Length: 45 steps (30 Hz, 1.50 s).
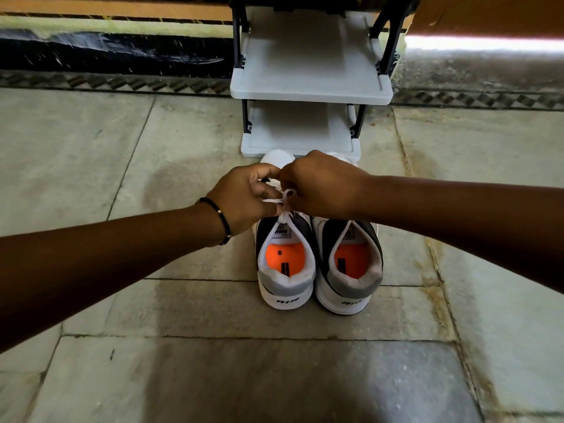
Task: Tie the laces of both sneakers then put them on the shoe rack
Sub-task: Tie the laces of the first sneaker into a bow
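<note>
Stone floor before shoe rack [311,87]: left hand [244,199] and right hand [320,186], grips pinching laces [282,203], knotting left sneaker [285,264].

Beyond the fingers [268,190] the rack [311,93] is standing close; bare floor [122,148] is lying open on both sides.

"AIR" stands in dark letters on the white heel of the left sneaker [286,264]. The right sneaker [350,264] bears the same word, partly cut off. The tongue labels and orange insole print are too small to read.
</note>
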### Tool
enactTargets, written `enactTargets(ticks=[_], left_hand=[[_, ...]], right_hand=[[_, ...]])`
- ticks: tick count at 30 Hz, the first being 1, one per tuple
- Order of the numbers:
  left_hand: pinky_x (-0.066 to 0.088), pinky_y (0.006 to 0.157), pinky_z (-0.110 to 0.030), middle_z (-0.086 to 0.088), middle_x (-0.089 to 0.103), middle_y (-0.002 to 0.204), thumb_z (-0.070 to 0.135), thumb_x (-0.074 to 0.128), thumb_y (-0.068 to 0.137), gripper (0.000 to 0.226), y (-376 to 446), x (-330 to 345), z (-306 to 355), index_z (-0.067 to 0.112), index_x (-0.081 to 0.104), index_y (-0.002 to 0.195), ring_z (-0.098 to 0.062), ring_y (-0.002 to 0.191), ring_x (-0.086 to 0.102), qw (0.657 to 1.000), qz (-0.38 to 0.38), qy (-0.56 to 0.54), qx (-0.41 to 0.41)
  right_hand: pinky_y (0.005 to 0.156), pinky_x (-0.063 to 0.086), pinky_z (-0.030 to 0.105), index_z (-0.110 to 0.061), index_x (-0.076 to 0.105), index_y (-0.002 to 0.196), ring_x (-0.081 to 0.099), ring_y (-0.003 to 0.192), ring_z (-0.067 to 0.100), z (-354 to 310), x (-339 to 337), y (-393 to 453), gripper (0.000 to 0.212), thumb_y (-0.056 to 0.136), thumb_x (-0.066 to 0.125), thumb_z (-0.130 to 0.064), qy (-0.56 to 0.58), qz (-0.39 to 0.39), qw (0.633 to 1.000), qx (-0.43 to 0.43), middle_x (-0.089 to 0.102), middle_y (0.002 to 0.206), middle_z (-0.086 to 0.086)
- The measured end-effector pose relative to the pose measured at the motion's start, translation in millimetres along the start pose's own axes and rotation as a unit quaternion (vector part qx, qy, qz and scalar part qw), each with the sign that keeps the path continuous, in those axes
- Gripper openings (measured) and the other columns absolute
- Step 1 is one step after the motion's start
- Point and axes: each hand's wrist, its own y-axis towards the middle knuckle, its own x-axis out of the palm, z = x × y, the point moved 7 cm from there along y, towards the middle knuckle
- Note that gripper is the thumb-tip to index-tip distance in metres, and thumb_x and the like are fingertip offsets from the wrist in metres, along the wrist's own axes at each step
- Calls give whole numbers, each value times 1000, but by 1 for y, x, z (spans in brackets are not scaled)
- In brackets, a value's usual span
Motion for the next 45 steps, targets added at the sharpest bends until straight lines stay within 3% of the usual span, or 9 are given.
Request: enactTargets(ticks=[7,12,17,21,26,31,34,40,45], left_hand=[[47,52,-4,3,62,79,-3,43,89,29,0,-1,4,12,56,109,-1,60,61,999,39,7,-29],[43,44,-11,5,63,62,6,40,93,24,3,0,-13,13,62,100,-2,52,52,993,-8,18,-116],[43,53,-17,-1,55,67,4,41,92,30,11,11,-7,23,55,74,2,46,53,983,-113,72,-127],[44,51,-11,-1,53,66,2,46,89,18,16,6,1,9,63,89,-3,54,49,976,-131,146,-91],[45,68,-21,-5,63,82,6,51,87,16,14,-1,11,8,65,95,-9,70,56,968,-100,231,-7],[42,82,-28,-5,69,102,15,50,87,18,13,-20,15,16,66,95,-22,94,58,905,-35,420,62],[45,82,-34,-9,67,103,16,50,88,17,9,-26,3,14,66,94,-24,91,55,884,-38,463,47],[40,75,-33,-7,69,93,13,46,86,19,6,-28,-10,24,62,89,-32,87,60,824,-31,560,78],[37,81,-34,-7,68,96,16,45,85,17,14,-31,-16,23,60,91,-31,93,59,803,-40,591,63]], right_hand=[[45,20,23,-16,49,75,35,55,15,1,2,2,20,81,62,-30,-16,7,998,66,30,58,-7],[57,30,30,-17,55,118,60,86,30,-6,9,-2,38,87,51,-40,-101,24,994,41,64,92,8],[48,20,27,-15,53,116,49,70,26,-7,5,-8,34,89,47,-33,-129,44,990,24,65,91,7],[50,28,26,-18,58,114,41,63,23,-5,5,-9,31,87,49,-30,-147,19,989,22,39,66,-1],[57,33,29,-15,62,101,43,65,24,-6,0,-14,27,90,48,-35,-156,11,988,9,53,75,7],[58,35,28,-12,66,91,46,65,24,-6,-1,-20,36,93,41,-37,-164,-3,986,-12,49,71,5],[55,34,25,-12,65,83,49,64,24,-8,6,-35,36,93,39,-34,-178,-32,983,-42,57,71,5],[57,32,26,-14,64,82,27,46,12,-2,15,-55,42,96,31,-36,-171,-79,982,-26,29,53,-5],[50,27,25,-14,63,75,38,55,22,-12,20,-57,43,96,32,-35,-156,-63,985,-41,25,50,-5]])
